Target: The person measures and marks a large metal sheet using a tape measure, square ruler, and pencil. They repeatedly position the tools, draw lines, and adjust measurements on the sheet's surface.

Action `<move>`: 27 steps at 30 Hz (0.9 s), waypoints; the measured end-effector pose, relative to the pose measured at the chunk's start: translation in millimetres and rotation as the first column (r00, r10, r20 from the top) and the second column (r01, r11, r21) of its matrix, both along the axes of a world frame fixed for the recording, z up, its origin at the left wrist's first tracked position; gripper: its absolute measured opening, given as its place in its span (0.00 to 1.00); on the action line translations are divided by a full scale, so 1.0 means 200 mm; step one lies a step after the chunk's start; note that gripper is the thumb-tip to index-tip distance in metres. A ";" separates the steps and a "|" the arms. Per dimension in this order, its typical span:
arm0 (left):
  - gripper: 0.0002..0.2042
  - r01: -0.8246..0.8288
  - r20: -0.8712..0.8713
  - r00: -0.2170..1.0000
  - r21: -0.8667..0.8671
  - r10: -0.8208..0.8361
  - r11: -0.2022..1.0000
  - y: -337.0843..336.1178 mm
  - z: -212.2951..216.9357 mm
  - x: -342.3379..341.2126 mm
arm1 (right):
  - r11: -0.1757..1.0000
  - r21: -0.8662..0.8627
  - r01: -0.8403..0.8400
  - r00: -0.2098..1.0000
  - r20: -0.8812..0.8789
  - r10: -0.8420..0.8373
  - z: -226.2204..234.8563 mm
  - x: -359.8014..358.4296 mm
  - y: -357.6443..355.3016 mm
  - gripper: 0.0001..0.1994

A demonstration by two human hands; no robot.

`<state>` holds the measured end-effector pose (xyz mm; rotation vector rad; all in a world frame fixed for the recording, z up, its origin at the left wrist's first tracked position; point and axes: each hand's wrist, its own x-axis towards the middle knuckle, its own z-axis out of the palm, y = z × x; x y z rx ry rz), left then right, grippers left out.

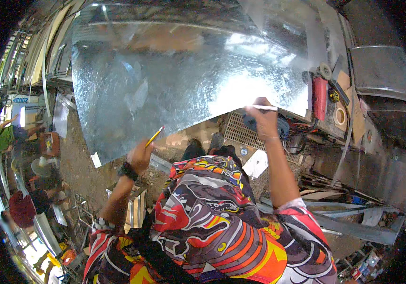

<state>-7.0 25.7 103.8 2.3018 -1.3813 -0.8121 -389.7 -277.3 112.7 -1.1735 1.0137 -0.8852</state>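
The sheet (165,85) lies left of the grinder (320,97).

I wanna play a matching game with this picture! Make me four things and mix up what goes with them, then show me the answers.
Things:
1. pencil
2. grinder
3. tape roll
4. metal sheet

Clues:
A. broad, flat and shiny silver
B. has a red body
C. held in the left hand
D. round like a ring

Right pairs: 1-C, 2-B, 3-D, 4-A

Red grinder (320,98) near tape roll (344,116)
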 end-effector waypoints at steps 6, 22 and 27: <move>0.18 -0.249 -0.107 0.964 -0.057 0.242 0.967 0.14 -0.69 0.52 | 0.994 0.071 -0.078 0.949 -0.301 0.096 -0.37 0.32 0.06 0.11; 0.21 -0.330 -0.050 0.941 0.100 0.336 0.939 -0.10 -0.53 0.37 | 0.976 -0.110 -0.187 0.864 -0.492 0.110 -0.59 0.30 -0.07 0.13; 0.22 -0.386 -0.182 0.901 0.075 0.393 0.920 0.02 -0.76 0.49 | 0.973 -0.109 -0.204 0.909 -0.389 0.147 -0.56 0.32 -0.04 0.15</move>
